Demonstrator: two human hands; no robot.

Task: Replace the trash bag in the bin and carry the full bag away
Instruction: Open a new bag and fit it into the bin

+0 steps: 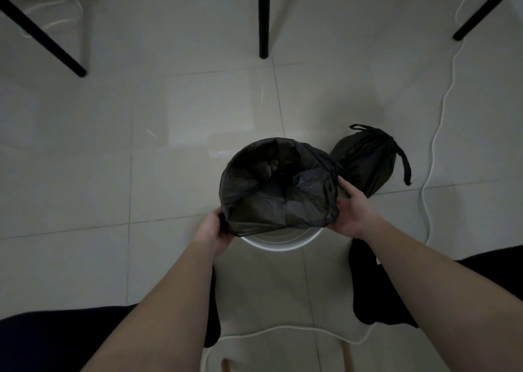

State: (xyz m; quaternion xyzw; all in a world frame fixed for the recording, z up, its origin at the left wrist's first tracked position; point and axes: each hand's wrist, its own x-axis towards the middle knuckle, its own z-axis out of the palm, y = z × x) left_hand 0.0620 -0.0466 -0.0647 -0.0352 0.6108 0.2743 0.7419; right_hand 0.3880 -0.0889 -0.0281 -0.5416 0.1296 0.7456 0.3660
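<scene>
Fingers of the left hand point(216, 231) and right hand point(352, 210) clamp the black liner point(280, 187) stretched partly over the white bin point(283, 245); the tied full bag point(368, 162) sits on the floor point(169, 116) just beside it.

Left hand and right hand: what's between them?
In the head view, the empty black trash bag, its mouth held open by the left hand and right hand, over the white bin, near rim uncovered.

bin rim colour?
White. The bin rim shows bare below the black liner, head view.
</scene>
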